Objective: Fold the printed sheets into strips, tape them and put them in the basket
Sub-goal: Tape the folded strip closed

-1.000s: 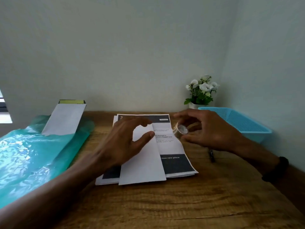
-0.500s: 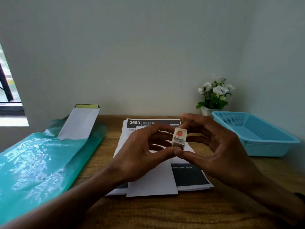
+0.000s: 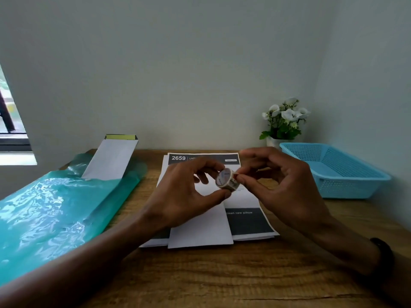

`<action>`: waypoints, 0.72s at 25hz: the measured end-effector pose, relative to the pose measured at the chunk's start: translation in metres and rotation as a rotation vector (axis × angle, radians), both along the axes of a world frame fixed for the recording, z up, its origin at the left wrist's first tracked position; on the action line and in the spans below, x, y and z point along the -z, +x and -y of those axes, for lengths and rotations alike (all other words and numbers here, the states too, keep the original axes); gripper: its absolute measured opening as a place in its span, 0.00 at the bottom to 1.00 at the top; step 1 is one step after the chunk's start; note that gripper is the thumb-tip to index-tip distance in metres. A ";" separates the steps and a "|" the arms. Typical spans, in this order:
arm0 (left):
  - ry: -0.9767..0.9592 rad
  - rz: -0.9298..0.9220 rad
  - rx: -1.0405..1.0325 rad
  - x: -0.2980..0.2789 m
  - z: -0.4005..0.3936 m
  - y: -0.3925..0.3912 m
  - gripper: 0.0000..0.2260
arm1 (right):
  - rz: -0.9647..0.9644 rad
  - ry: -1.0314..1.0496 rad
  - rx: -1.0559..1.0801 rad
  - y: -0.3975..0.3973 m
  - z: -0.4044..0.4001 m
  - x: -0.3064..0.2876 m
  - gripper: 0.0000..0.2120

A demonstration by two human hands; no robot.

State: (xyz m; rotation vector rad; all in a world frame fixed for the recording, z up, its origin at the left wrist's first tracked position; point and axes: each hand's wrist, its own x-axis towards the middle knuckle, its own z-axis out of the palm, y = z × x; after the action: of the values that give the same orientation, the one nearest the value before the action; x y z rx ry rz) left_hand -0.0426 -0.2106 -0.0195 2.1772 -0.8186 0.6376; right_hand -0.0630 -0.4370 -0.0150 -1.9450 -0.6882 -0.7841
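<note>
At the centre of the frame we see a small roll of patterned tape [image 3: 227,180], held up above the papers between both hands. The left hand [image 3: 186,196] grips it with the thumb under the roll and the forefinger curled over its top, the other fingers loosely bent behind. The right hand [image 3: 282,187] pinches at the roll's right edge with thumb and forefinger tips pressed together, while its remaining fingers curl loosely; we cannot tell whether a loose end of tape is caught in that pinch. Below the hands, in the lower middle of the frame, a printed sheet [image 3: 251,221] lies flat on the wooden table [image 3: 222,278], its dark header reading 2659 toward the upper edge and a dark band near its lower edge. The left part of this sheet is folded over, showing a blank white panel [image 3: 200,230] that overlaps the print, and edges of more paper peep out beneath on the left. To the right of the frame a light blue basket [image 3: 355,181] stands on the table against the wall, well apart from the sheets. Just behind its upper left corner is a small pot of white flowers [image 3: 284,121]. On the left of the frame a teal plastic bag [image 3: 55,210] spreads across the table, with a white folded paper [image 3: 111,158] sticking out of it toward the wall. A dark band [image 3: 382,256] circles the right wrist at the lower right.
</note>
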 end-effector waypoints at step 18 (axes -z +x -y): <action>0.405 -0.106 0.081 -0.047 0.099 0.084 0.22 | -0.228 0.457 0.263 -0.010 0.069 -0.030 0.20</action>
State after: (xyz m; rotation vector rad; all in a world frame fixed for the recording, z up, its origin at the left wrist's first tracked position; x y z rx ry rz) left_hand 0.0412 -0.3099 0.0273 2.4974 -1.0445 0.3311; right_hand -0.0727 -0.5057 0.0145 -1.6805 -0.0995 -0.7814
